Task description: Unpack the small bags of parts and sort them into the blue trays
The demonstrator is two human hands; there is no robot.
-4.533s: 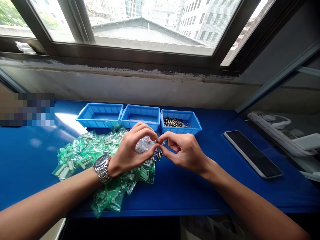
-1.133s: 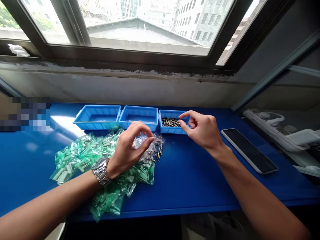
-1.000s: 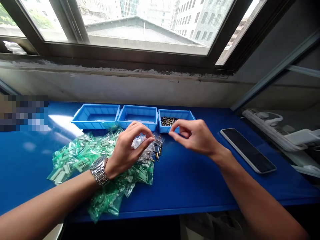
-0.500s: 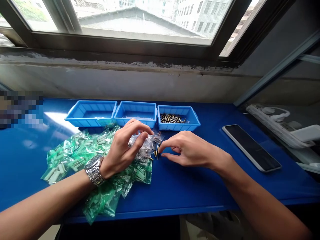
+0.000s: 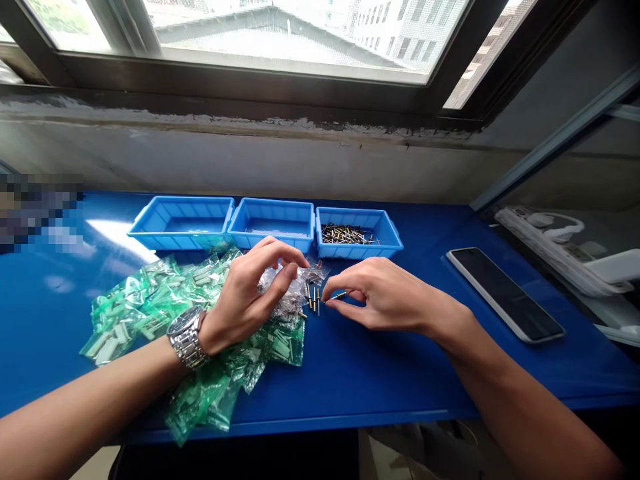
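Note:
My left hand [image 5: 245,300] rests on the green bags and grips a crumpled clear plastic bag [image 5: 283,288]. A steel wristwatch [image 5: 186,340] sits on that wrist. My right hand [image 5: 385,295] is just right of the left, and a thin gold-and-dark metal pin [image 5: 339,295] lies between its thumb and forefinger. A few loose pins [image 5: 314,299] lie on the blue tabletop between my hands. Many more pins [image 5: 345,234] fill the right blue plastic bin [image 5: 358,252], beyond my right hand.
Two more blue bins [image 5: 180,245] [image 5: 270,241] stand to the left along the wall. Green plastic bags of small parts [image 5: 145,313] are piled under my left forearm. A phone [image 5: 505,295] lies on the right, and a white power strip [image 5: 555,248] is beyond it.
My right hand has moved slightly right and now has a pin between its thumb and forefinger. My left hand stays on the clear bag. The view has tilted slightly.

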